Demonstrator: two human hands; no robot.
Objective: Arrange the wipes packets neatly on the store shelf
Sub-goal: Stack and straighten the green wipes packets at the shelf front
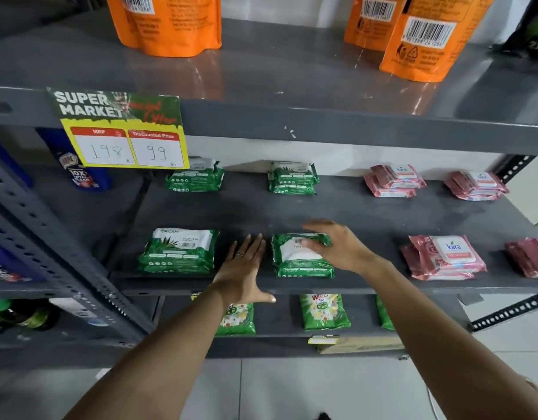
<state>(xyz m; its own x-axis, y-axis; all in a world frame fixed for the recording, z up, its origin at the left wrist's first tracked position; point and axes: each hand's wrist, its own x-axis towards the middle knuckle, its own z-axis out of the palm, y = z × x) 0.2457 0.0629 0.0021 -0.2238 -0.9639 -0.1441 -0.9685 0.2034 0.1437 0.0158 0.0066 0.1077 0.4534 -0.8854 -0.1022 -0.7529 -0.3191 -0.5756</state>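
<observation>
On the front edge of the dark grey metal shelf [367,213], near its middle, lies a small stack of green plastic wipes packets with white labels [302,257]. The right hand [337,247] rests on the stack's top from about 2 o'clock, fingers spread and curled loosely over the upper packet, blurred at the tips. The left hand [243,268] lies flat on the bare shelf just beside the stack at 9 o'clock, fingers straight and together, thumb hanging over the shelf lip; it grips nothing.

At 9 o'clock of the left hand sits a second green stack marked Origami [180,251]. Toward 12 o'clock, against the white back wall, are two more green stacks [195,177] [293,178]. Pink rose-printed wipes packets with white lids [443,257] lie at 3 o'clock, with further pink stacks [393,180] [475,185] behind.

A yellow and green price card reading 198 and 99 [122,131] hangs from the shelf above, where orange pouches with barcodes [422,40] stand. Green detergent bags [324,312] lie on the shelf below, over a pale tiled floor [307,389].
</observation>
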